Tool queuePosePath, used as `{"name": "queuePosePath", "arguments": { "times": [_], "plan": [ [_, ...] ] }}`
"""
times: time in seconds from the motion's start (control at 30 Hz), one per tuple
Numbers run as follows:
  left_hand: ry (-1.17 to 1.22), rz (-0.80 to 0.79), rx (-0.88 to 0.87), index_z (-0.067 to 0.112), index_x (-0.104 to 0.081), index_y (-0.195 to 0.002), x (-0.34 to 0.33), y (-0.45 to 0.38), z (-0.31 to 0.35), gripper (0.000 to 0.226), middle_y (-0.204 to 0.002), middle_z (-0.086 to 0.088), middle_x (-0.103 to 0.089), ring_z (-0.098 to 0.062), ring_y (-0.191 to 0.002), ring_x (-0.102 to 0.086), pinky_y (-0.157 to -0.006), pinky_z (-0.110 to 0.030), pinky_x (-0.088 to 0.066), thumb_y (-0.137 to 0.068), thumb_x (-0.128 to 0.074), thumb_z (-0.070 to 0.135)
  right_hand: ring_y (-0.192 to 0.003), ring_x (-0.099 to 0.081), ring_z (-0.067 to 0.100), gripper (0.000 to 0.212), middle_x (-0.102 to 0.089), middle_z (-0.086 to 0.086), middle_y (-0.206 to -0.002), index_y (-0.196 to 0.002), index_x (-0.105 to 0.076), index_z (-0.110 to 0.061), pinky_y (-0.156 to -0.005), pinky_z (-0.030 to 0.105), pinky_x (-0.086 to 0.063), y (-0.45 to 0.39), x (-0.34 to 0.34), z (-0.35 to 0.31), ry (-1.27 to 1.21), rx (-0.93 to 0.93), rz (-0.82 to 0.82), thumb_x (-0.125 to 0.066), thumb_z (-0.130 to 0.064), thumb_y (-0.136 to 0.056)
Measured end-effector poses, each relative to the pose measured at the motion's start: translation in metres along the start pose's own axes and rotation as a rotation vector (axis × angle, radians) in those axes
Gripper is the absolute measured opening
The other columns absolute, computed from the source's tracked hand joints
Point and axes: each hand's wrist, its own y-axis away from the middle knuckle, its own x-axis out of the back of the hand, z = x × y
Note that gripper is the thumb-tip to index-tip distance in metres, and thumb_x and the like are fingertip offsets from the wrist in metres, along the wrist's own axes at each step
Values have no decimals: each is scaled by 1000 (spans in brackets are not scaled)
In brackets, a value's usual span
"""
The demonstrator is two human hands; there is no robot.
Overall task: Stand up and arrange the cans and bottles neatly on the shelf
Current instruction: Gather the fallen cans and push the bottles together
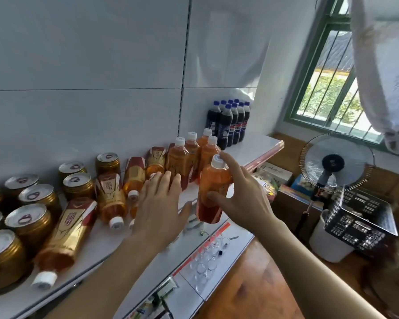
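My right hand point(247, 196) grips an upright orange tea bottle point(211, 180) with a white cap at the front of the white shelf point(251, 146); the thumb lies on its label and the index finger reaches past the cap. Just behind it stand several more orange bottles point(179, 162). My left hand point(159, 208) is spread flat, fingers straight, over tea bottles lying on their sides point(111, 196). Another lying bottle point(67, 233) points its cap at the shelf's front edge. Several gold cans point(28, 224) stand upright at the left.
Dark cola bottles point(230, 123) stand grouped at the shelf's far right end. A lower shelf point(237, 245) carries small clear glasses. To the right, beyond the shelf, are a standing fan point(334, 162), a black crate point(359, 217) on a white bucket point(325, 245), and a barred window.
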Motion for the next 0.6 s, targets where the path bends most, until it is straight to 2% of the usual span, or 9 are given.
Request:
{"name": "queuePosePath", "arguments": {
  "times": [0.1, 0.23, 0.47, 0.6],
  "plan": [
    [-25, -33, 37, 22, -15, -170, -14, -22, -7, 78, -177, -6, -16, -29, -165, -5, -133, -50, -8, -106, -29, 65, -123, -63, 29, 95, -60, 0, -147, -159, -14, -53, -97, 46, -53, -32, -21, 18, 4, 23, -11, -78, -56, -90],
    [-96, -50, 104, 22, -12, -170, -36, -49, -9, 82, -177, -6, -15, -29, -164, -5, -133, -50, -7, -102, -18, 67, -118, -64, 29, 92, -60, 3, -145, -159, -18, -49, -95, 45, -54, -73, -50, 39, -31, 71, -26, -78, -52, -90],
    [-145, -16, 248, 22, -18, -169, -59, -76, 4, 81, -176, -5, -22, -27, -164, -12, -132, -48, -10, -104, -27, 69, -121, -62, 31, 91, -52, 2, -152, -160, -18, -47, -94, 48, -56, -122, -89, 70, -104, 154, -84, -76, -51, -90],
    [-165, 1, 316, 22, -21, -168, -67, -81, 14, 80, -175, -5, -24, -27, -163, -15, -133, -49, -13, -104, -26, 69, -115, -61, 28, 90, -56, 2, -139, -161, -15, -47, -86, 44, -59, -131, -99, 73, -68, 227, -61, -71, -59, -92]
  ]
}}
